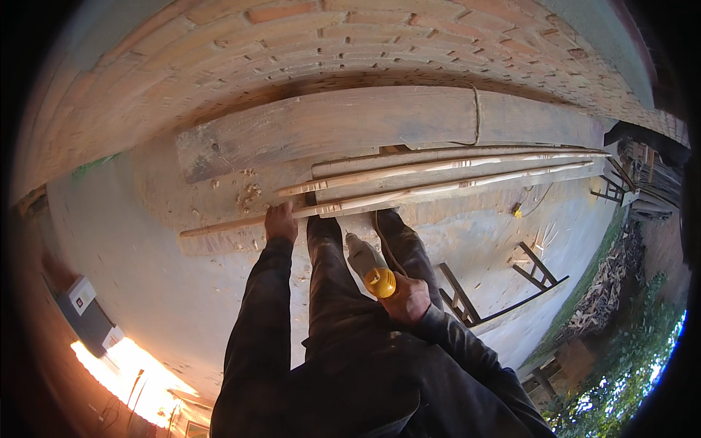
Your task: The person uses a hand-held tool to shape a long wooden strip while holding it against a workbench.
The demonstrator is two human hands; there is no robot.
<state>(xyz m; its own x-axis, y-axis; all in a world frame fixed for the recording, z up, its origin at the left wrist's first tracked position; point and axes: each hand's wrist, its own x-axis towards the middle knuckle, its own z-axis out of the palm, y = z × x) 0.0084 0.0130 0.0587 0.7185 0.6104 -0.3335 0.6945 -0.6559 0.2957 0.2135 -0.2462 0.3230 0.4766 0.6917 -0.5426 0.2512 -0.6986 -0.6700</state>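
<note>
My left hand (281, 223) is closed around a long, slim wooden strip (387, 197), near its left end. In my right hand (407, 301) is a power drill (369, 263) with a grey body and a yellow rear, its narrow nose pointing up and to the left, apart from the wood. A cord runs close to the tool beside my right leg. Just beyond the held strip lies a second slim strip (409, 170), roughly parallel to it. Under both strips is a wider board (431, 182). How the fingers wrap the tool is partly hidden.
A thick timber beam (328, 120) lies along the brick wall (380, 36), with a cord looped over it. Wood shavings (250, 195) are scattered on the floor. Dark metal frames (537, 270) lie to the right, past a small yellow object (518, 212). A dark box (80, 310) stands at left.
</note>
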